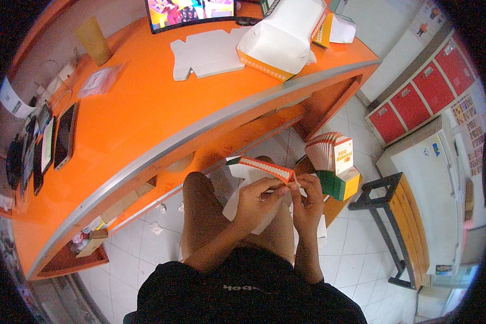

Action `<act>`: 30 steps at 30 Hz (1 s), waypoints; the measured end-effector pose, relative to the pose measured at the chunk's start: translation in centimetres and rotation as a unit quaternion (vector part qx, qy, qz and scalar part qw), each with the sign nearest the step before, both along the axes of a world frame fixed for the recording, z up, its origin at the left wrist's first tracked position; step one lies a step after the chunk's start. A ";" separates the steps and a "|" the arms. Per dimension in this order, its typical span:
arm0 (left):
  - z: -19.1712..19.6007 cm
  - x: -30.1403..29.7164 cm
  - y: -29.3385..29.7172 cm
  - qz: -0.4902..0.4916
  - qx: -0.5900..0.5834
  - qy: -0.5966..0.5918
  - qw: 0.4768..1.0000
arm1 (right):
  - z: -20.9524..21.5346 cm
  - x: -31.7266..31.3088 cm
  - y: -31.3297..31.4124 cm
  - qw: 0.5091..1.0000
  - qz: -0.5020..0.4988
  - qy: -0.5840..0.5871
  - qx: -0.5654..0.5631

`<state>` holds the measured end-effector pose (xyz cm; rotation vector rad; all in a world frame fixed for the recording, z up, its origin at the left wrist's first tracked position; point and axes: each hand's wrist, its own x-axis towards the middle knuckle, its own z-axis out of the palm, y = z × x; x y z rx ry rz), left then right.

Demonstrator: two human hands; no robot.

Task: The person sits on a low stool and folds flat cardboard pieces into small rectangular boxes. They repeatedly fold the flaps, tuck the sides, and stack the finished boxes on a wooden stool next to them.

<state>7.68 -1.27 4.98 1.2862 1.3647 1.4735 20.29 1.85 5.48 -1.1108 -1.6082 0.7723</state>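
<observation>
Above my lap I hold a partly folded cardboard food box (265, 167), with a red and white scalloped side and a green end at its left. My left hand (258, 203) is closed on its near right part. At the box's right corner my right hand (308, 201) pinches the card, the two hands' fingertips almost meeting. The lower part of the box is mostly hidden behind my hands. Just right of my right hand, a fanned stack of flat printed cartons (329, 150) lies with green and yellow ones (341, 184) on a wooden seat.
An orange counter (140, 102) curves ahead, bearing a flat white carton (210, 53), folded white boxes (281, 39), a screen (191, 12) and phones (65, 135) at left. A wooden bench (407, 227) stands at right, near a white fridge (421, 162) and red lockers (410, 108).
</observation>
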 end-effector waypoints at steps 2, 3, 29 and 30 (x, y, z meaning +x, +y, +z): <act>-0.5 -0.2 0.2 -0.017 0.001 -0.007 1.000 | 0.2 -0.1 -0.1 1.000 -0.002 0.007 -0.016; -0.7 -0.3 0.2 -0.026 0.002 -0.011 1.000 | 0.3 -0.2 -0.2 1.000 -0.006 0.011 -0.020; -0.4 0.6 0.0 0.040 0.025 -0.090 0.995 | 0.7 -1.2 -0.2 0.996 -0.014 -0.028 0.088; -0.5 0.6 -0.1 0.033 0.021 -0.118 0.992 | 0.9 -1.1 -0.3 0.999 -0.013 0.023 0.038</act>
